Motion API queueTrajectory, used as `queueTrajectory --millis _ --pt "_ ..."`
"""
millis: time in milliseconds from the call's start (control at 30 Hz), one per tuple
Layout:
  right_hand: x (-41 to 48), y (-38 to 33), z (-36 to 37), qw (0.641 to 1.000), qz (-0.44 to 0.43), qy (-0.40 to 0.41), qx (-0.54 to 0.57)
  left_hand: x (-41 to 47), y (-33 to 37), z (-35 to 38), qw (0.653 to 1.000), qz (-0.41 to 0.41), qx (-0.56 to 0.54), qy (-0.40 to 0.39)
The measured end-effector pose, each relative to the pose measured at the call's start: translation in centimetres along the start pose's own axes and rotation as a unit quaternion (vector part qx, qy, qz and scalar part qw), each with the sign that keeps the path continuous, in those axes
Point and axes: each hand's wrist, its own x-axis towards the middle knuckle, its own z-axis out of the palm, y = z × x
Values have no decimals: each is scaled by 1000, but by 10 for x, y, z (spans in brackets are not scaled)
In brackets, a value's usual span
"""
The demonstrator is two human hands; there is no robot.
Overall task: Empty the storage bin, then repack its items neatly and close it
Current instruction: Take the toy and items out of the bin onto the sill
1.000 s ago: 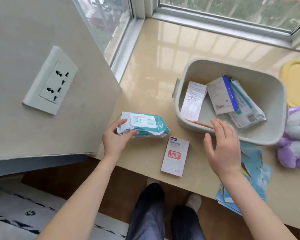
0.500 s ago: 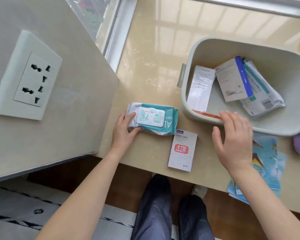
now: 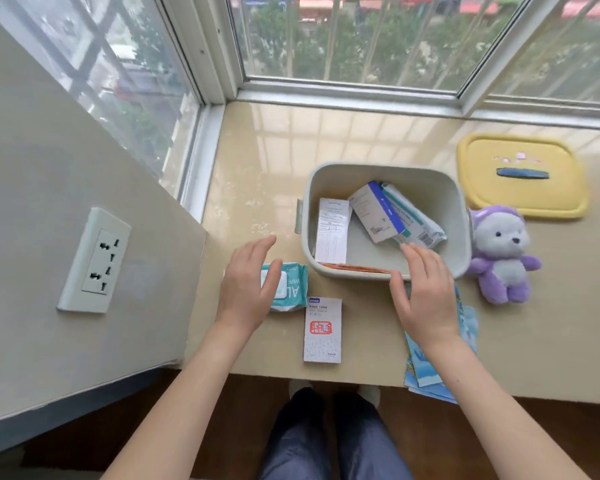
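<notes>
A grey storage bin (image 3: 459,216) stands open on the beige sill. Inside it lie a white paper sheet (image 3: 331,230), a white box with a blue edge (image 3: 374,211), a plastic packet (image 3: 418,226) and something orange (image 3: 357,269) along the near wall. My left hand (image 3: 248,289) hovers open above a teal pack of wipes (image 3: 293,287) lying left of the bin. At the bin's near rim my right hand (image 3: 425,296) is open and holds nothing. The bin's yellow lid (image 3: 520,174) lies to the right.
A white box with a red stamp (image 3: 322,329) lies in front of the bin. Blue booklets (image 3: 430,368) hang over the sill's front edge under my right arm. A purple plush toy (image 3: 501,254) sits right of the bin. A wall with a socket (image 3: 96,261) closes the left side.
My left hand has let go of the wipes pack and lifted off it, fingers spread. The pack now lies flat on the sill. My head has tilted up, bringing the window and lid into view.
</notes>
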Motion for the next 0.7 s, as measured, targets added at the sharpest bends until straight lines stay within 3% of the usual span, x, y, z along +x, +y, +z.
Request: queueTrajectory --millis 300,700 --pt "38 52 -24 998 51 17 10 55 65 62 998 33 -33 -43" --pt "108 119 42 993 42 -108 25 118 53 161 987 -113 59 -101"
